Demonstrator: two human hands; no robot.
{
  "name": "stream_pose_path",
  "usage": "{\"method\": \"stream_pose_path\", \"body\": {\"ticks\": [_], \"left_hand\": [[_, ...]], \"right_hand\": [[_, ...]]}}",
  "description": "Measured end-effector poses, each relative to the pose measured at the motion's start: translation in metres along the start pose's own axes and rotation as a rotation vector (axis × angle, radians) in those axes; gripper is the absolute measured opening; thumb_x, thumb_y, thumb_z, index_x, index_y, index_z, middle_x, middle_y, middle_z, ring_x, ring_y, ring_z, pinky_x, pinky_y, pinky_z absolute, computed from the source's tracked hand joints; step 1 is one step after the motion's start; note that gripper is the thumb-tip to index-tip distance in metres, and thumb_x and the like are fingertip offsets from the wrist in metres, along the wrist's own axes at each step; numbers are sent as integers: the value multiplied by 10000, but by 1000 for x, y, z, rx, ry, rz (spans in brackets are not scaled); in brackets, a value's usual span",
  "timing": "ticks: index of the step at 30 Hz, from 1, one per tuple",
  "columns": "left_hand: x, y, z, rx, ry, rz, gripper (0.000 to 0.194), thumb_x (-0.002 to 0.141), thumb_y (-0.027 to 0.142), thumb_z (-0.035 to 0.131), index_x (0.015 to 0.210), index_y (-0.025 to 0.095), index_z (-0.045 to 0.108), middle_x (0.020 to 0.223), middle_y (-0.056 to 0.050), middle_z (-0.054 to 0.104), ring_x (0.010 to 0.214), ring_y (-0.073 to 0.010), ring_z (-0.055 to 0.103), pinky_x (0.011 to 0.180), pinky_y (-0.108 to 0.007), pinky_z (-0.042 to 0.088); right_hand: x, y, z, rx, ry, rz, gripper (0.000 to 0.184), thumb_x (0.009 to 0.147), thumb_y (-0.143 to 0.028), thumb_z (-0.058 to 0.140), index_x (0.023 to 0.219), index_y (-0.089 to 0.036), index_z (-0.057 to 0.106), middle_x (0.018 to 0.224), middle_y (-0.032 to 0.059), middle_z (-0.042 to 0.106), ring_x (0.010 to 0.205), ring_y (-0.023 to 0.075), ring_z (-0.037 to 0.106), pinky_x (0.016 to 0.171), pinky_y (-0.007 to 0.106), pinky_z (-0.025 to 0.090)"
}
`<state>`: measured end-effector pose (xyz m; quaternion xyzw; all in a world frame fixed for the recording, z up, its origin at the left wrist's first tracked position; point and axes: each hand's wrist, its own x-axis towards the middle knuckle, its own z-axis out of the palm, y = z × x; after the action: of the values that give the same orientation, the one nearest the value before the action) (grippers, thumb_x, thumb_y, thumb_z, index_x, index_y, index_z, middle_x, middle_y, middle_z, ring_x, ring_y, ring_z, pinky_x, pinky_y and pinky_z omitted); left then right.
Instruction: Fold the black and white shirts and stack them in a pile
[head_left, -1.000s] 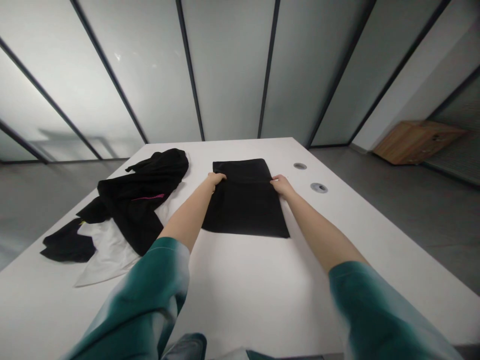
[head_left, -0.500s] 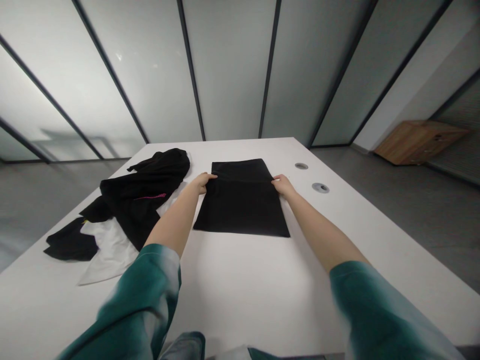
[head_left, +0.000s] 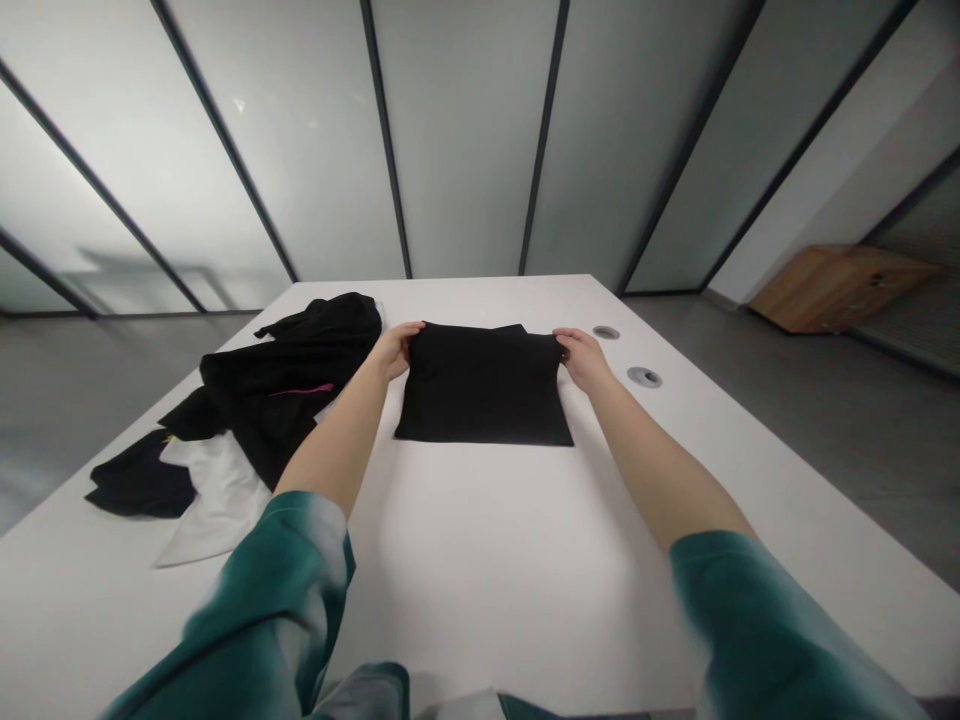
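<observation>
A folded black garment (head_left: 484, 388) lies flat in the middle of the white table (head_left: 480, 590). My left hand (head_left: 393, 351) pinches its far left corner, and my right hand (head_left: 580, 360) holds its far right corner. Both forearms reach forward from teal-and-white sleeves. To the left of my left hand, nearly touching it, lies a crumpled heap: a black garment with a pink zip (head_left: 289, 385), a white cloth (head_left: 215, 505) and another black piece (head_left: 140, 477).
Two round metal grommets (head_left: 644, 376) are set in the table's right side. The table's far edge (head_left: 442, 279) meets a grey floor, with frosted glass panels behind. A low wooden cabinet (head_left: 844, 288) stands on the floor at the far right.
The black garment now looks shorter, with its near edge drawn farther away. Both hands have moved outward and forward to its far corners.
</observation>
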<state>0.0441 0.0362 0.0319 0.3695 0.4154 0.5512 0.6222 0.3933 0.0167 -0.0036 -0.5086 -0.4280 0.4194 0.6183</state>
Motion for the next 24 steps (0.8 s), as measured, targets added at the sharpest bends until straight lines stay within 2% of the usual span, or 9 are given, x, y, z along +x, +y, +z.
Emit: {"method": "stream_pose_path", "body": {"ticks": [4, 9, 14, 16, 18, 20, 21, 23, 24], "left_hand": [[5, 26, 10, 112, -2, 37, 80, 677, 180, 697, 749, 160, 667, 692, -10, 638, 653, -133, 607, 642, -242, 517], [25, 61, 29, 394, 4, 110, 146, 671, 251, 706, 769, 164, 643, 774, -40, 651, 767, -174, 619, 743, -298, 510], [42, 100, 53, 565, -97, 418, 315, 760, 397, 661, 971, 163, 653, 980, -59, 668, 1013, -239, 630, 943, -414, 474], [36, 107, 54, 615, -115, 538, 370, 802, 422, 618, 1072, 170, 643, 1056, -58, 660, 1100, -251, 609, 996, -445, 445], [19, 102, 46, 671, -134, 587, 417, 812, 435, 597, 1135, 173, 631, 1117, -59, 658, 1160, -254, 584, 1036, -453, 417], [-6, 87, 30, 741, -180, 542, 466, 793, 460, 600, 1162, 176, 627, 1158, -65, 668, 1183, -253, 574, 1053, -437, 408], [-19, 77, 20, 785, -212, 479, 490, 778, 478, 604, 1165, 179, 630, 1162, -69, 677, 1177, -253, 580, 1047, -425, 415], [-43, 56, -2, 929, -338, 225, 520, 742, 505, 637, 1166, 204, 642, 1136, -62, 708, 1138, -250, 612, 1011, -384, 448], [-51, 46, -12, 1012, -408, 57, 528, 713, 500, 670, 1157, 216, 651, 1098, -57, 727, 1103, -248, 637, 983, -362, 468]], "right_hand": [[13, -26, 1, -33, 35, -131, 166, 665, -247, 615, 824, -209, 642, 728, -21, 610, 693, 142, 560, 614, 258, 452], [41, -63, 12, -303, 122, -208, 109, 683, -174, 607, 787, -185, 636, 691, -19, 584, 721, 166, 556, 725, 334, 481], [66, -105, 20, -429, 102, -381, 118, 776, -197, 603, 882, -165, 646, 771, 14, 611, 797, 174, 552, 820, 373, 468], [62, -111, 16, -438, 73, -473, 174, 817, -245, 600, 965, -167, 647, 819, 26, 625, 825, 177, 554, 821, 367, 468], [45, -104, 6, -454, 43, -521, 234, 836, -287, 598, 1037, -177, 641, 837, 25, 632, 820, 181, 572, 789, 350, 477], [18, -84, -9, -502, -3, -487, 306, 841, -318, 600, 1118, -189, 627, 822, 13, 637, 772, 183, 594, 733, 332, 487], [3, -71, -18, -553, -54, -420, 355, 842, -326, 605, 1172, -194, 612, 806, 6, 645, 737, 182, 601, 707, 324, 489], [-24, -46, -35, -715, -168, -238, 369, 849, -360, 615, 1182, -202, 626, 771, 7, 671, 689, 186, 612, 688, 316, 492], [-34, -36, -42, -814, -248, -152, 305, 855, -380, 621, 1098, -202, 668, 777, 20, 692, 716, 193, 633, 710, 312, 496]]}}
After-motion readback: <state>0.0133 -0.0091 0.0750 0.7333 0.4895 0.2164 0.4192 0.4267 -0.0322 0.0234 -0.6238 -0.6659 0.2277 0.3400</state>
